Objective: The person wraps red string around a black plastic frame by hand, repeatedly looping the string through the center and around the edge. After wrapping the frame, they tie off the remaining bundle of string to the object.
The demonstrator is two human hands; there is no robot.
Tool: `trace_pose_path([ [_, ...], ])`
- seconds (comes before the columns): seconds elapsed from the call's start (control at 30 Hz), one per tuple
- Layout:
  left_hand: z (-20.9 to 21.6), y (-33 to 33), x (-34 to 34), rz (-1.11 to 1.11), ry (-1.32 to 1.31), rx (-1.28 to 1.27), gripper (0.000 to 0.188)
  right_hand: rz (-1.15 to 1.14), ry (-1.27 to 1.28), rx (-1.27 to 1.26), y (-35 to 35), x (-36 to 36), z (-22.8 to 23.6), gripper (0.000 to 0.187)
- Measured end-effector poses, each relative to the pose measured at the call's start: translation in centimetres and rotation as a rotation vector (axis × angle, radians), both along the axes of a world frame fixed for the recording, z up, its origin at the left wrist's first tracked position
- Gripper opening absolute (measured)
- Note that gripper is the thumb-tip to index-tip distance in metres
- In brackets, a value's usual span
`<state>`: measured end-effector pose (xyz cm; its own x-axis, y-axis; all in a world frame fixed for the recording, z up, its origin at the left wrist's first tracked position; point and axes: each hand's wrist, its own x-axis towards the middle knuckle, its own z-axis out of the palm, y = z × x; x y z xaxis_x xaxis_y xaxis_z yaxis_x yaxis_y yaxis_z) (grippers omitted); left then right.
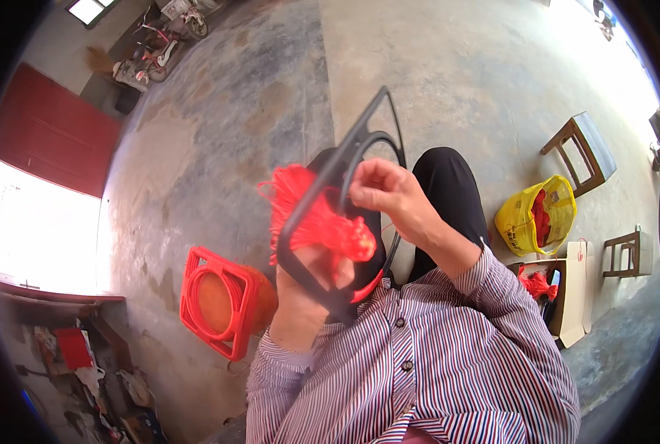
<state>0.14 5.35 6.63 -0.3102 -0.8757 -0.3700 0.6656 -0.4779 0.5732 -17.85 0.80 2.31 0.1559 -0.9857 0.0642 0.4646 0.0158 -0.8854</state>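
A bundle of bright red cord (311, 211) fans out above my left hand (304, 292), whose partly hidden fingers are closed around it. Its gathered end, with a paler knot-like part, points right. A black open frame (321, 181) with a ring inside stands tilted before me, crossing in front of the bundle and somewhat blurred. My right hand (393, 196) is closed in a pinch at the edge of the ring; what lies between its fingertips is hidden. Below the bundle, a red strip (367, 288) runs along the lower part of the frame, near my lap.
At my left stands a red square frame with a ring (215, 303) on an orange drum-shaped body. On my right are a yellow bag (522, 222) holding red material, an open cardboard box (572, 292) with red cord (538, 285), and two stools (585, 155). Bikes are parked far left.
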Motion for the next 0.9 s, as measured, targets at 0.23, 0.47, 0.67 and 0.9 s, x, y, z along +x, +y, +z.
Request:
trace_pose_path([
  [0.23, -0.7, -0.7, 0.1, -0.001, -0.053, -0.202, 0.034, -0.057, 0.253, -0.480, 3.1, 1.4, 2.3, 0.046],
  [0.47, -0.9, -1.5, 1.8, -0.012, -0.079, -0.222, 0.042, -0.189, -0.580, -0.171, 1.4, -3.9, 4.2, 0.042],
  [0.67, -2.9, -1.8, 5.1, 0.057, -0.038, -0.302, 0.026, 0.250, -0.909, -0.153, -0.5, -10.4, -0.3, 0.039],
  [0.9, -2.3, -2.1, 5.1, -0.128, -0.015, -0.153, 0.039, -0.081, 0.203, 0.230, 1.3, -6.6, -7.7, 0.027],
])
